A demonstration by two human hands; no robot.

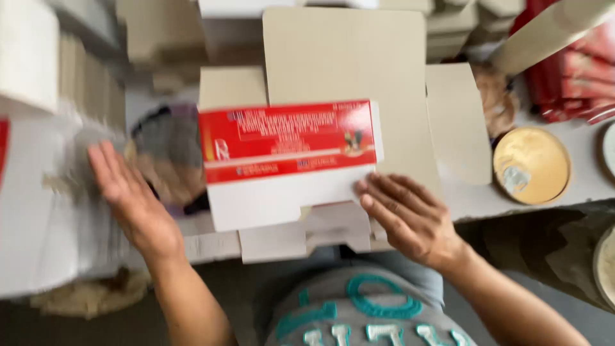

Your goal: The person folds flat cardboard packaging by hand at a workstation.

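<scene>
Spreading across the view is a pale worktable [538, 192], crowded along its far edge with blurred stacks of plain carton blanks [154, 38] and, at the far right, red packets [576, 77]. On the middle of it is lying the largest piece in hand, a flat die-cut carton blank [346, 64], its grey-brown inner side facing up and its side flaps fanning outward. Folding up from it toward the person is a red and white printed panel [288, 160], standing slightly tilted over the lower flaps. It is looking light and thin, stiff along the flat panels but ready to bend at the creases, and easy to crumple at the corners; taking it by the panel edges near a fold, with flat fingers, seems safest. The right hand [410, 221] is pressing flat, fingers together, against the panel's lower right corner. The left hand [131, 198] is hovering open, fingers spread, left of the panel and blurred. Resting at the right is a round gold-coloured lid [532, 165].
</scene>
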